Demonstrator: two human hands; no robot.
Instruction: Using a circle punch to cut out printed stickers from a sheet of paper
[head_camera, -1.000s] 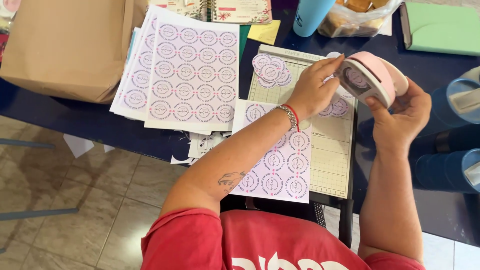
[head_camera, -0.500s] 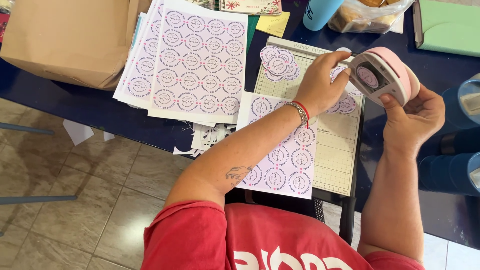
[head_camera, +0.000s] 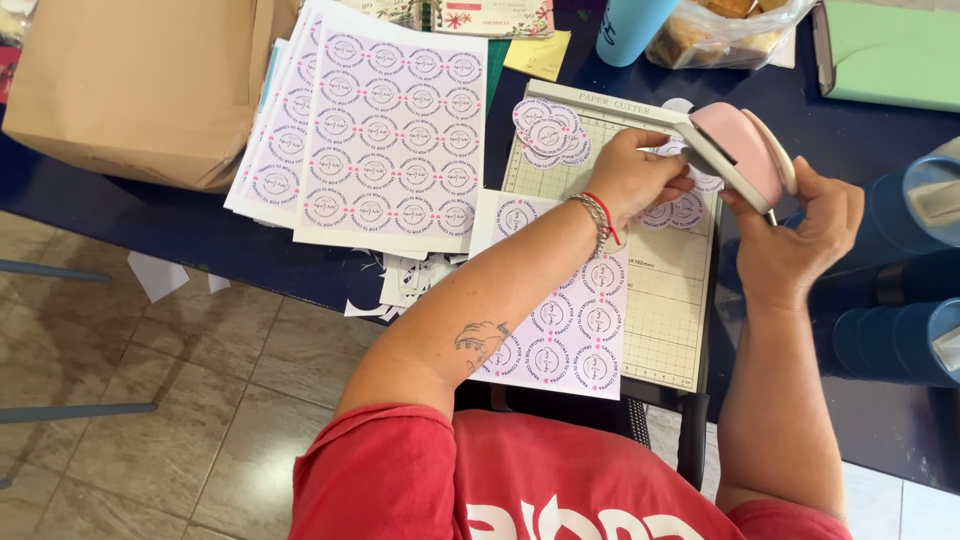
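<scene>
My right hand (head_camera: 800, 235) grips a pink circle punch (head_camera: 748, 150), held tilted above the paper cutter board (head_camera: 670, 300). My left hand (head_camera: 640, 178) is at the punch's slot, fingers pinched on a paper strip of printed round labels (head_camera: 680, 208) that hangs beneath it. A sheet of printed round labels (head_camera: 575, 310) lies under my left forearm on the board. A small pile of cut round labels (head_camera: 548, 130) rests at the board's far left corner.
A stack of uncut label sheets (head_camera: 385, 130) lies left of the board, next to a brown paper package (head_camera: 140, 80). Paper scraps (head_camera: 415, 280) hang off the dark blue table edge. Behind are a blue bottle (head_camera: 630, 25), a plastic bag (head_camera: 725, 30), a green folder (head_camera: 890, 50). Blue containers (head_camera: 900, 330) stand at right.
The punch has tipped from its flat face toward me to edge-on and dropped a little closer to the board. My left hand stays at its slot with the strip.
</scene>
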